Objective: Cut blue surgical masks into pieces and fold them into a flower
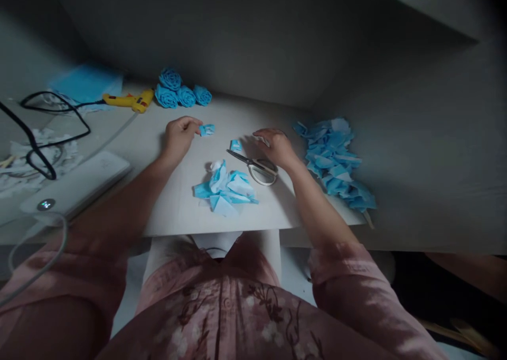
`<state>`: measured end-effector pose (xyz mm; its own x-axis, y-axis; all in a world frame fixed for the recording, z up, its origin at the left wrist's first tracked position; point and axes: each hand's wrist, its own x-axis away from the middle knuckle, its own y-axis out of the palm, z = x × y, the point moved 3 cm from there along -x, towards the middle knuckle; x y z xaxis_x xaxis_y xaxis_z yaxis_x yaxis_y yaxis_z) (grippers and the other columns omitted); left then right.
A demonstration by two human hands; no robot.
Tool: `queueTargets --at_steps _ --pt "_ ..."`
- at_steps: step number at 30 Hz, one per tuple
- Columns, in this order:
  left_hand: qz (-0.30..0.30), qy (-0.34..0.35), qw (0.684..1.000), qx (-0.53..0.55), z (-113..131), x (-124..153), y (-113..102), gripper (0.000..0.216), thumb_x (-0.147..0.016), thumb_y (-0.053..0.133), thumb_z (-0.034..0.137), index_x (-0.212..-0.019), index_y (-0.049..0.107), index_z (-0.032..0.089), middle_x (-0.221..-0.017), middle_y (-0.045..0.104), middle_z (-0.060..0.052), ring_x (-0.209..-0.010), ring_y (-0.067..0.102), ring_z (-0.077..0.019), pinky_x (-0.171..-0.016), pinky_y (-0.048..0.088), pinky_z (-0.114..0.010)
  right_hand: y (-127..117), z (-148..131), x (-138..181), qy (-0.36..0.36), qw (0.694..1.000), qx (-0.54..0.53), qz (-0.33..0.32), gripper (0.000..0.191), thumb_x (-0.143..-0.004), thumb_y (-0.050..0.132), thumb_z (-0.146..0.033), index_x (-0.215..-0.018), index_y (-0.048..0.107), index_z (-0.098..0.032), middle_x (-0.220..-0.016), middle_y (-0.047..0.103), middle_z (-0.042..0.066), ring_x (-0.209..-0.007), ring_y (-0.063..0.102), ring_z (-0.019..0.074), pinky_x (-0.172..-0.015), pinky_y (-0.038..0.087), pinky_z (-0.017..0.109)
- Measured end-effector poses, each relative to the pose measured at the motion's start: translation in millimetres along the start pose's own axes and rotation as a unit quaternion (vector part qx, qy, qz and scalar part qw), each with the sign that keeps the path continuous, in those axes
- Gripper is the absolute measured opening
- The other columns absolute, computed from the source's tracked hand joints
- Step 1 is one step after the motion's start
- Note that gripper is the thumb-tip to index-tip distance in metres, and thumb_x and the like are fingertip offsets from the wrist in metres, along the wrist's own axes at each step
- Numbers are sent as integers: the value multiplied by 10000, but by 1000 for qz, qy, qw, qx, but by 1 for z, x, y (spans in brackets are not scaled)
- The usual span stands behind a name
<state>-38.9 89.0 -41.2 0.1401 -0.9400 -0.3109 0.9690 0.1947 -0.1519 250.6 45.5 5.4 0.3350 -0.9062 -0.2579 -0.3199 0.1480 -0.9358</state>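
Head view: the left hand pinches the edge of a small folded blue piece over the table, in front of four blue rosettes. The right hand is released, fingers loosely curved, near the scissors. A second blue piece lies just beside the blades.

The pink shirt has brown sprigs and loose sleeves.

Scissors on table, left of scrap heap
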Motion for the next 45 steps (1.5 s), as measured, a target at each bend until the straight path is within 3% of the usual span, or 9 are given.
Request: queueTargets --at_steps 2,7,15,20,25,31,36,40,45 --pt "-48 36 994 -97 -3 2 2 188 -868 600 222 -864 786 191 -824 769 -34 -733 656 -163 -721 505 -274 4 -11 -7 -17 1000 -10 -6 362 -992 565 -208 -1289 750 -116 -1341 755 144 -1282 689 303 -1147 487 414" --pt "-133 149 938 -283 -8 8 9 248 -881 617 254 -993 837 223 -1049 827 -86 -986 716 -270 -915 525 -380 12 -24 -19 -60 998 -28 -14 350 -988 564 -214 -1271 756 -137 -1339 756 141 -1277 687 317 -1130 503 451" --pt "-110 167 955 -220 -18 -1 3 213 -836 632 174 -896 819 257 -1050 816 -63 -1036 703 -267 -1058 472 -408 7 -38 0 -123 982 -137 29 333 -1012 557 -318 -1249 760 -202 -1257 789 114 -1196 705 297 -1074 522 464" --pt "-67 156 963 -208 3 7 2 213 -866 616 191 -908 819 237 -953 790 -70 -957 674 -250 -980 475 -373 10 -54 15 -194 960 -201 11 328 -1025 547 -340 -1242 753 -207 -1188 804 103 -1142 701 274 -1033 518 448" --pt "-93 159 965 -188 20 21 11 238 -873 603 219 -945 829 209 -953 803 -65 -848 661 -213 -846 480 -327 10 -53 17 -206 959 -196 4 321 -1024 536 -313 -1244 743 -204 -1130 800 102 -1082 689 266 -989 511 430" --pt "-126 119 974 -145 22 30 19 266 -882 598 259 -985 836 200 -795 772 -43 -689 629 -173 -708 471 -282 1 -51 19 -190 961 -200 -21 203 -992 606 -334 -993 763 -206 -944 785 70 -927 689 237 -880 489 364" --pt "-152 114 973 -129 26 35 22 287 -893 610 290 -1036 836 184 -789 767 -46 -676 640 -158 -678 476 -261 -6 -51 22 -189 950 -239 -67 262 -978 671 -412 -848 755 -201 -789 746 27 -759 654 179 -772 464 311" --pt "-175 97 975 -102 30 36 24 267 -877 643 280 -1032 831 171 -754 753 -45 -660 640 -151 -662 488 -250 -4 -55 23 -225 919 -302 -120 246 -976 676 -425 -920 787 -213 -873 780 37 -811 683 179 -814 510 316" --pt "-303 9 952 -28 33 31 19 273 -858 694 247 -1085 826 170 -667 703 -31 -564 605 -142 -577 485 -248 3 -60 21 -238 931 -272 -54 318 -952 708 -450 -1195 748 -248 -1225 764 91 -1187 667 270 -1058 482 429"
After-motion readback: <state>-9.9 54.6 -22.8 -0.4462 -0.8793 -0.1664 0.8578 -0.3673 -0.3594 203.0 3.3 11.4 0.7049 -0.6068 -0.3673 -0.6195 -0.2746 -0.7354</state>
